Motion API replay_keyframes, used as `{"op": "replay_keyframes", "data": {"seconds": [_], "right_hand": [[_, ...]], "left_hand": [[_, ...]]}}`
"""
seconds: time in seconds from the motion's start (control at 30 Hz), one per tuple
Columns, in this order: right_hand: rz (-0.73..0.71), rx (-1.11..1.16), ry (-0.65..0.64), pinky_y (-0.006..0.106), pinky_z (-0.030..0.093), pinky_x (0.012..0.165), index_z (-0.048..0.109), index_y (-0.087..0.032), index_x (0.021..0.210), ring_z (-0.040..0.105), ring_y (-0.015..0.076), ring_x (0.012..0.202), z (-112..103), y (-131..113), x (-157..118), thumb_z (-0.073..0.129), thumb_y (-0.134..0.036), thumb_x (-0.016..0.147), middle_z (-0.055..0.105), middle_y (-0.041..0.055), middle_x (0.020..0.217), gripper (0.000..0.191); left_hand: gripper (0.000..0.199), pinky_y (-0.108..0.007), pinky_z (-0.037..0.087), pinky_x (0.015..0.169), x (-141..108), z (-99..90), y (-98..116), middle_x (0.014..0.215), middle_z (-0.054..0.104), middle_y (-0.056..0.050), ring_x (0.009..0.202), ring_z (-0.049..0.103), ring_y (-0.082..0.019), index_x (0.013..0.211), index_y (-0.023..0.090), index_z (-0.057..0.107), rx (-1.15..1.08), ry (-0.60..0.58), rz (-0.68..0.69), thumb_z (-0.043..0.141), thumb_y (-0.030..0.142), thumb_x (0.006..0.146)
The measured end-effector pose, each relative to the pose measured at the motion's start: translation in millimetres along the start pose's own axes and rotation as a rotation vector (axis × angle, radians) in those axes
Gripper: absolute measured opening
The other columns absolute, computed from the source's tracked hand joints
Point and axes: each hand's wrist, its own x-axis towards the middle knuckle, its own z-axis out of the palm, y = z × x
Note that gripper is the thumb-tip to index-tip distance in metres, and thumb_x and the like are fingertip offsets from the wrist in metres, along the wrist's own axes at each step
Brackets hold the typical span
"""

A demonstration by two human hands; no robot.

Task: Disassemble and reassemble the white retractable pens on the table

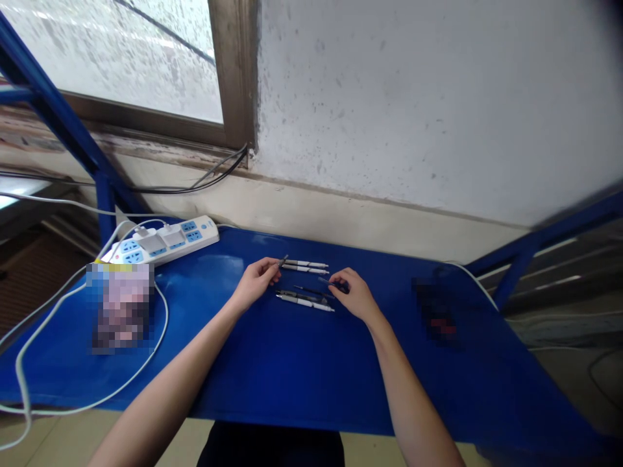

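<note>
In the head view, your left hand pinches a thin dark pen part between its fingertips, while your right hand closes on a second dark piece. You reach forward over the blue table, with white pens lying between your hands and a power strip off to your left.

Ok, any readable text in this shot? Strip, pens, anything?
Blue-and-white power strip: no text legible; any marks are too small to read.
White pens: no text legible; any print is too small to read.
Pixelated patch on the left of the blue table: too blurred to read.
Pixelated patch on the right: too blurred to read.
Nothing else readable.
</note>
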Motion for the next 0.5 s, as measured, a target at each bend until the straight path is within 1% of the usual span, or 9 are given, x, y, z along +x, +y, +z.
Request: {"op": "replay_keyframes", "data": {"seconds": [0.1, 0.2, 0.4, 0.5], "right_hand": [[-0.048, -0.01, -0.08, 0.04, 0.041, 0.087, 0.067, -0.026, 0.081, 0.053, 0.0234, 0.095, -4.1, -3.3, -1.1, 0.065, -0.027, 0.079, 0.056, 0.0051, 0.096, 0.003], [-0.052, -0.012, -0.14, 0.041, 0.04, 0.092, 0.067, -0.026, 0.079, 0.052, 0.024, 0.1, -5.1, -3.2, -2.3, 0.068, -0.027, 0.079, 0.055, 0.0056, 0.102, 0.002], [-0.048, -0.062, -0.177, 0.042, 0.04, 0.095, 0.067, -0.024, 0.079, 0.051, 0.0234, 0.104, -1.8, -0.4, -3.2, 0.067, -0.026, 0.08, 0.054, 0.0058, 0.106, 0.002], [-0.053, -0.079, -0.177, 0.042, 0.04, 0.095, 0.067, -0.024, 0.075, 0.051, 0.0233, 0.103, -0.5, 0.2, -3.3, 0.066, -0.024, 0.081, 0.054, 0.0061, 0.108, 0.005]], "left_hand": [[0.038, -0.026, 0.045, 0.061, 0.9, -0.5, -2.1, 0.073, 0.064, -0.003, 0.065, 0.058, -0.014, 0.099, 0.015, 0.065, 0.022, -0.005, 0.01, 0.059, 0.047, 0.081], [0.038, -0.025, 0.045, 0.06, 1.5, -0.3, -3.0, 0.071, 0.063, -0.003, 0.064, 0.057, -0.014, 0.099, 0.015, 0.065, 0.042, -0.014, 0.035, 0.058, 0.048, 0.081], [0.039, -0.024, 0.04, 0.059, -0.7, -0.2, 3.3, 0.063, 0.055, 0.001, 0.059, 0.05, -0.012, 0.09, 0.015, 0.065, 0.115, -0.035, 0.063, 0.048, 0.049, 0.088], [0.039, -0.024, 0.037, 0.058, -2.2, -0.1, 7.1, 0.061, 0.051, 0.002, 0.058, 0.047, -0.012, 0.088, 0.015, 0.065, 0.135, -0.039, 0.064, 0.044, 0.048, 0.09]]}}
